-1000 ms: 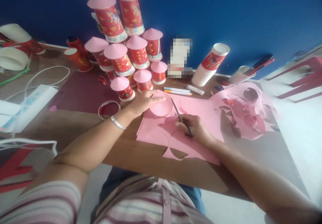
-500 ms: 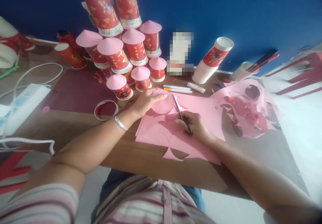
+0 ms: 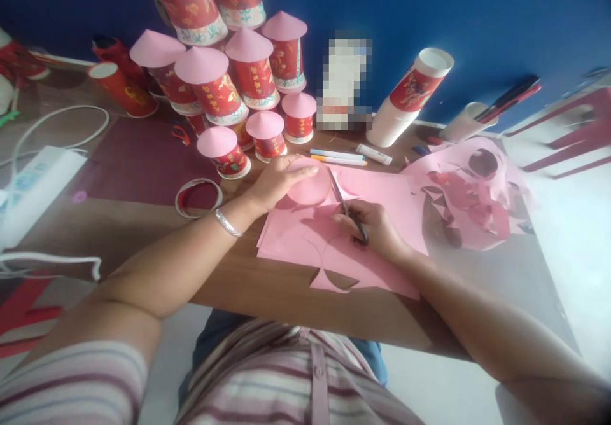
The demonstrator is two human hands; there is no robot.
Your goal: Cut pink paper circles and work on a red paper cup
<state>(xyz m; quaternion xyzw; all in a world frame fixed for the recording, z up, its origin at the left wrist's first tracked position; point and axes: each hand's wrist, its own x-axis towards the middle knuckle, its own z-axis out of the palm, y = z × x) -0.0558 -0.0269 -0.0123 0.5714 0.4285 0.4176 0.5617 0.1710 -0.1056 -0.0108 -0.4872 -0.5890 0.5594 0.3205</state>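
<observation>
My left hand (image 3: 275, 182) pinches a pink paper circle (image 3: 310, 188) that is still partly joined to the pink paper sheets (image 3: 382, 209) lying on the wooden table (image 3: 267, 298). My right hand (image 3: 375, 229) is closed on a pair of scissors (image 3: 346, 209), whose blades reach up along the right edge of the circle. Curved cut-outs show in the sheet below my right hand.
Several red paper cups with pink cone lids (image 3: 224, 94) are stacked behind my left hand. A tape ring (image 3: 198, 197), markers (image 3: 338, 156), a glue stick (image 3: 373, 154), a tilted cup stack (image 3: 410, 97), pink scraps (image 3: 470, 193) and a power strip (image 3: 33, 193) lie around.
The view has tilted downward, so everything sits higher in the picture. The scissors have advanced slightly round the circle's right edge; both hands keep their hold.
</observation>
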